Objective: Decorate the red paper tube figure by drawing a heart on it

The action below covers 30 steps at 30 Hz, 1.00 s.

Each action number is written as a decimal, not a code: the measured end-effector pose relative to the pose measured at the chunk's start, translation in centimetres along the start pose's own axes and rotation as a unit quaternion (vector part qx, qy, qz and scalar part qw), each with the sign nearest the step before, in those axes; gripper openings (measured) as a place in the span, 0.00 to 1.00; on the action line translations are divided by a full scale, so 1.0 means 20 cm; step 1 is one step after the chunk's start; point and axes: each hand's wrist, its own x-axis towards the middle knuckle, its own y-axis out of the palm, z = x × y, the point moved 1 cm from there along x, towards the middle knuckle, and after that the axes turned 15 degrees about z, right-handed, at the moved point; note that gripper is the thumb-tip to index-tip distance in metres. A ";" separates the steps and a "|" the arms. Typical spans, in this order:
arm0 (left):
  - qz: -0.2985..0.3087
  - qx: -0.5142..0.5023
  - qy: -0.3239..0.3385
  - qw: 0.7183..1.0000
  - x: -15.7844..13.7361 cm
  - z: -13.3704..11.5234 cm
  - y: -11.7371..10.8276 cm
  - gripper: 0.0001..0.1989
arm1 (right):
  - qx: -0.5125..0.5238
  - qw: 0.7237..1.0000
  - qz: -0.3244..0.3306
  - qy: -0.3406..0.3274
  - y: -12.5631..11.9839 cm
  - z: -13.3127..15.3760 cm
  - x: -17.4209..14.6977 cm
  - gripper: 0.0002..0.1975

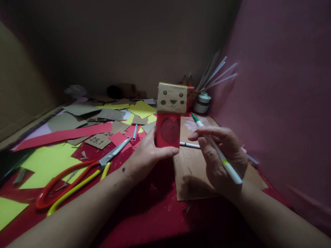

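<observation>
A paper puppet (171, 108) stands upright in my left hand (148, 153), thumb across the base of its red body and fingers behind. Its boxy tan head bears dark eyes, cheek spots, a nose and a small green mouth, and a dark heart (170, 131) marks the body. My right hand (223, 155) grips a white marker (219, 153) with a yellow band. The green tip points up and left, a little apart from the puppet. Beneath that hand lies a wooden board (192, 172), and a second white pen (190, 145) rests on it, partly hidden.
Scissors (103, 161) with red and yellow handles lie left of my left arm. Cardboard scraps (82, 109), yellow paper (51, 160) and a red strip (64, 135) cover the left side. A lidded jar (203, 102) and white sticks (219, 70) stand at the back right, near the wall.
</observation>
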 end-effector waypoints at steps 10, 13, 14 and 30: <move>-0.042 -0.050 0.014 0.998 0.02 0.02 -0.04 0.34 | -0.030 0.999 0.000 0.022 -0.03 -0.11 0.08 0.05; -0.065 -0.065 0.013 0.996 0.02 0.01 -0.04 0.33 | -0.039 0.999 -0.002 0.010 -0.03 -0.13 0.09 0.05; -0.070 -0.069 0.011 0.995 0.01 0.01 -0.03 0.33 | -0.045 0.999 0.000 0.011 -0.03 -0.13 0.09 0.05; -0.111 0.013 -0.032 0.993 0.01 0.00 -0.09 0.30 | -0.037 0.998 -0.001 -0.043 0.02 -0.14 0.09 0.07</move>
